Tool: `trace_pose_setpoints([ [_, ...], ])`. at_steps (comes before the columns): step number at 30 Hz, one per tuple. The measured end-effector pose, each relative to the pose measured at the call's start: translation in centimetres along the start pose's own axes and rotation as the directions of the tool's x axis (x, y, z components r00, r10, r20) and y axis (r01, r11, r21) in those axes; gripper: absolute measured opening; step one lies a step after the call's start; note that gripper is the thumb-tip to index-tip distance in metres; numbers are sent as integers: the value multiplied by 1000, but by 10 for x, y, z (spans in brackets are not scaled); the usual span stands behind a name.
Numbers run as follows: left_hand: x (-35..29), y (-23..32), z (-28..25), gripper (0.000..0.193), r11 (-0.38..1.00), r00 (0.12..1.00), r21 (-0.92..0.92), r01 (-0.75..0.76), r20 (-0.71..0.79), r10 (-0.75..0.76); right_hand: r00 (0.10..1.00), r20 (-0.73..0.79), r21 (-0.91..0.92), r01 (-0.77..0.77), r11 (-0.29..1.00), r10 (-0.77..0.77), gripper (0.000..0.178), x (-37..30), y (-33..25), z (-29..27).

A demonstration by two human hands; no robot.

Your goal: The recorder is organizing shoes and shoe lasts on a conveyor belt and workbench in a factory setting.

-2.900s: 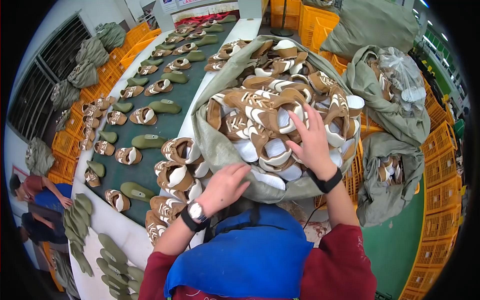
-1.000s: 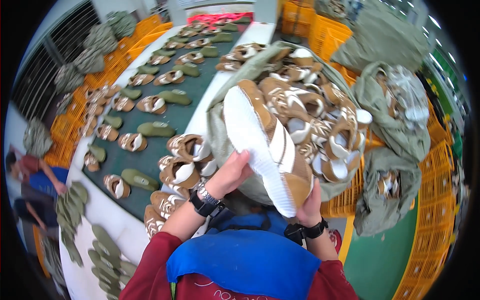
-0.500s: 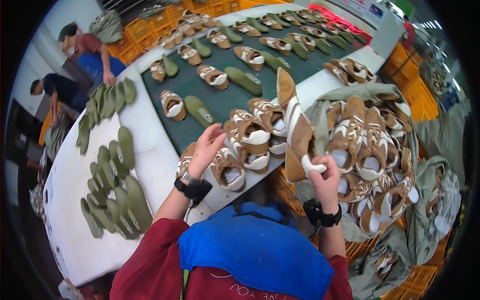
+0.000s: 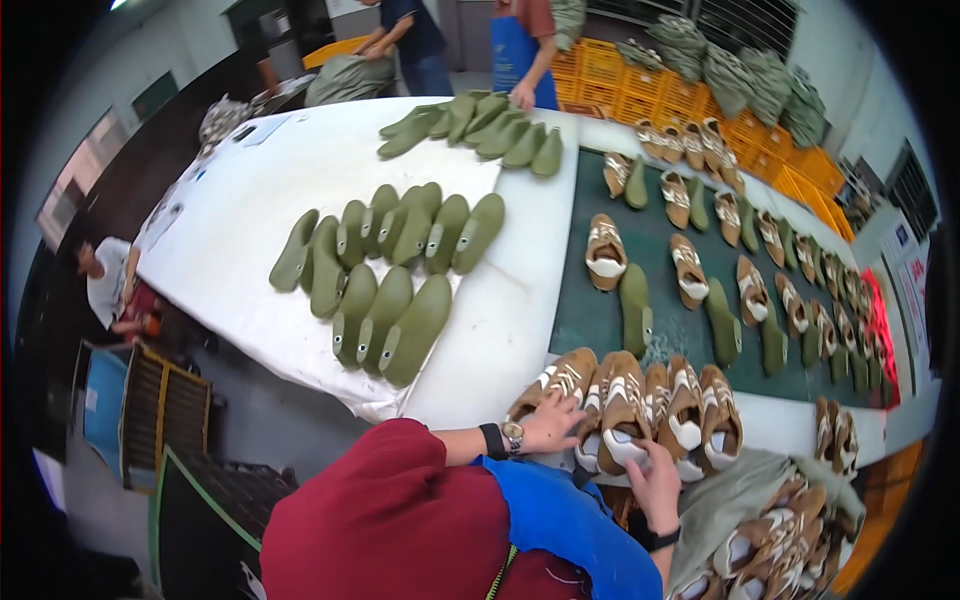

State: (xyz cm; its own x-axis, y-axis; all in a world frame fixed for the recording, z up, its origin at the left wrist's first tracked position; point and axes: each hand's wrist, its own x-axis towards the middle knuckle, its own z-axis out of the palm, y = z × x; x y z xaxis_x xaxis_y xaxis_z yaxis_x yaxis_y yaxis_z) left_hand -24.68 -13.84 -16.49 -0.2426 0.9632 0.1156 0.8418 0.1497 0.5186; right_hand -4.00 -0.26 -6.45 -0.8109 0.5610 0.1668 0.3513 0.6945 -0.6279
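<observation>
A row of brown and white laced shoe uppers (image 4: pixel 683 405) stands along the table's near edge, before me. My left hand (image 4: pixel 553 424) lies over the leftmost uppers with its fingers stretched out, touching a brown upper (image 4: pixel 570 375). My right hand (image 4: pixel 656 484) has its fingers at the white heel of another shoe upper (image 4: pixel 624 400) in the same row. That upper stands toe away from me among its neighbours. Part of the left end of the row is hidden behind my left hand.
Green shoe lasts (image 4: pixel 415 325) lie grouped on the white table (image 4: pixel 250 250). Uppers and lasts alternate on the green belt (image 4: pixel 690 335). A cloth-lined container of uppers (image 4: pixel 770 540) stands at lower right. Across the table, a person's hand (image 4: pixel 522 95) touches more lasts.
My view has swung left. The upper that my right hand held up now appears lowered into the row, hand at its heel. My left hand has come down onto the uppers.
</observation>
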Motion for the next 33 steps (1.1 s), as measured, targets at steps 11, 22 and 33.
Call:
trace_pose_setpoints([
  [11,31,-1,-54,31,981,980,-163,102,187,-71,683,-665,-337,-636,695,302,66,-137,94,-161],
  [22,81,107,-72,35,901,920,-284,-328,123,373,441,-721,-109,-834,541,534,83,-144,78,-134],
  [33,82,166,-78,50,737,832,-501,-454,59,552,430,-709,671,167,722,559,63,-137,26,-133],
])
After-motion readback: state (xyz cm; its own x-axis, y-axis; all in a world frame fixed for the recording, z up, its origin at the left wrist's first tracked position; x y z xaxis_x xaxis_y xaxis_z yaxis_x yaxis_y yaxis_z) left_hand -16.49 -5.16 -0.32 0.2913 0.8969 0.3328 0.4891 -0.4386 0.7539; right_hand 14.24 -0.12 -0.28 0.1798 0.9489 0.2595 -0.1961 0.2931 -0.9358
